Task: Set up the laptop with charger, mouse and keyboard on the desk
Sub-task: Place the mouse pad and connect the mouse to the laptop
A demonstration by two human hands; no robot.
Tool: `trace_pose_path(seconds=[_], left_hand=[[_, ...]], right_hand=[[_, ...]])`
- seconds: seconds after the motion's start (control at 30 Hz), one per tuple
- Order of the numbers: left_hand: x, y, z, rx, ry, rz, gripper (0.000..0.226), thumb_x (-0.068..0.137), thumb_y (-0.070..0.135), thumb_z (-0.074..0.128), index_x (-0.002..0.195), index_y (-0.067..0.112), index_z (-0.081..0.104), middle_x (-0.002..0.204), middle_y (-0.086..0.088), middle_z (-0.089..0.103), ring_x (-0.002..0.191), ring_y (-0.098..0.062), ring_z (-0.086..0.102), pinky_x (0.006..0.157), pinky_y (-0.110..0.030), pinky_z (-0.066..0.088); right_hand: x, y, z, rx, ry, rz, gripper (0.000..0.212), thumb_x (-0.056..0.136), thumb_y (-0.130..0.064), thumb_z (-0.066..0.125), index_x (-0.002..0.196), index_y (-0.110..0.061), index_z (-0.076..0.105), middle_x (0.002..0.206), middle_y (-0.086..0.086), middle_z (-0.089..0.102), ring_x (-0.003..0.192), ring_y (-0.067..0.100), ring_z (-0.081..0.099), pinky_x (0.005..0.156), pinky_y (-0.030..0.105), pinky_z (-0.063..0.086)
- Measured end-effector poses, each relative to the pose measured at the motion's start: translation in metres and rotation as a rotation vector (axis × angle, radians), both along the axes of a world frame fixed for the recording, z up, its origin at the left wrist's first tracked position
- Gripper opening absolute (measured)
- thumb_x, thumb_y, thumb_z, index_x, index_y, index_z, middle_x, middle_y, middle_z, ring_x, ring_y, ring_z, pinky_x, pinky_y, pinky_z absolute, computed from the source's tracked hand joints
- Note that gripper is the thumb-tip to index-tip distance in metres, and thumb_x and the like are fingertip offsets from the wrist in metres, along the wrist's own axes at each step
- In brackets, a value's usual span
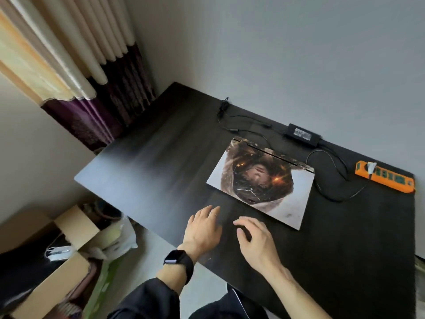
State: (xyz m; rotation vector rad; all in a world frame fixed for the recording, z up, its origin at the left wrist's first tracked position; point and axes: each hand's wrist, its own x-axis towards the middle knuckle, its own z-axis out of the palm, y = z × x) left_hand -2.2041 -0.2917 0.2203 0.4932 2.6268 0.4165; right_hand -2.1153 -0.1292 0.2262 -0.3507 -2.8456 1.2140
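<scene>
Your left hand [203, 229] lies flat on the dark tabletop [149, 162], fingers spread and holding nothing, a ring on one finger and one dark watch [178, 261] on the wrist. Your right hand [255, 240] hovers beside it, fingers loosely curled over something dark; whether it grips anything you cannot tell. One closed laptop [262, 183] with a printed lid lies just beyond both hands. One charger brick [301, 134] sits at the far edge, its cable [331, 178] looping right toward one orange power strip [385, 177].
</scene>
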Motion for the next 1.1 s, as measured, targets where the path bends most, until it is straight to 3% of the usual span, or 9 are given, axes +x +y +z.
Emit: trace_pose_path(seconds=[0.1,0.27,0.43,0.57,0.73,0.87,1.1], left_hand=[[0.018,-0.067,0.017,0.075,0.059,0.083,0.061,0.094,0.035,0.049,0.151,0.026,0.031,0.155,0.001,0.035,0.141,-0.023,0.034,0.116,-0.038,0.028],[0.069,-0.181,0.045,0.159,0.187,0.235,0.056,0.093,0.039,0.051,0.147,0.027,0.038,0.146,0.004,0.046,0.133,-0.020,0.044,0.110,-0.038,0.039],[0.117,-0.286,0.055,0.157,0.249,0.462,0.052,0.092,0.040,0.051,0.142,0.027,0.046,0.138,0.004,0.053,0.122,-0.020,0.051,0.103,-0.036,0.043],[0.150,-0.351,0.049,0.157,0.236,0.688,0.051,0.093,0.037,0.053,0.141,0.024,0.048,0.136,0.002,0.053,0.125,-0.019,0.050,0.104,-0.033,0.041],[0.182,-0.402,0.036,0.187,0.181,0.966,0.049,0.092,0.037,0.052,0.140,0.027,0.049,0.137,0.006,0.052,0.126,-0.016,0.049,0.104,-0.035,0.042],[0.184,-0.436,0.035,0.152,0.183,1.142,0.045,0.092,0.035,0.054,0.136,0.025,0.054,0.135,0.005,0.055,0.124,-0.014,0.051,0.105,-0.032,0.042],[0.144,-0.477,0.041,0.117,0.115,1.331,0.046,0.092,0.032,0.054,0.136,0.022,0.052,0.138,0.001,0.053,0.126,-0.019,0.050,0.106,-0.036,0.040]], right_hand=[[0.011,-0.060,0.016,0.017,0.043,0.060,0.022,0.094,-0.016,0.062,0.111,-0.025,0.073,0.119,-0.010,0.067,0.111,0.010,0.056,0.098,0.013,0.035],[0.028,-0.156,0.038,-0.026,0.047,0.202,0.023,0.095,-0.023,0.060,0.114,-0.026,0.073,0.121,-0.011,0.067,0.115,0.011,0.057,0.097,-0.002,0.023],[0.035,-0.250,0.057,-0.063,0.042,0.397,0.024,0.094,-0.029,0.059,0.114,-0.030,0.073,0.120,-0.017,0.066,0.113,0.002,0.055,0.101,0.008,0.031],[0.028,-0.310,0.062,-0.042,-0.044,0.628,0.025,0.097,-0.030,0.057,0.119,-0.033,0.069,0.122,-0.022,0.062,0.118,-0.001,0.050,0.098,0.000,0.023],[0.008,-0.365,0.062,-0.044,-0.143,0.856,0.025,0.098,-0.029,0.057,0.120,-0.035,0.068,0.120,-0.025,0.061,0.117,-0.004,0.050,0.097,0.000,0.025],[-0.025,-0.404,0.064,-0.040,-0.171,1.029,0.026,0.098,-0.031,0.057,0.122,-0.035,0.065,0.119,-0.026,0.059,0.118,-0.002,0.051,0.105,0.018,0.037],[-0.097,-0.449,0.065,-0.022,-0.193,1.135,0.032,0.098,-0.033,0.055,0.130,-0.031,0.061,0.127,-0.018,0.061,0.120,0.004,0.051,0.098,0.017,0.036]])
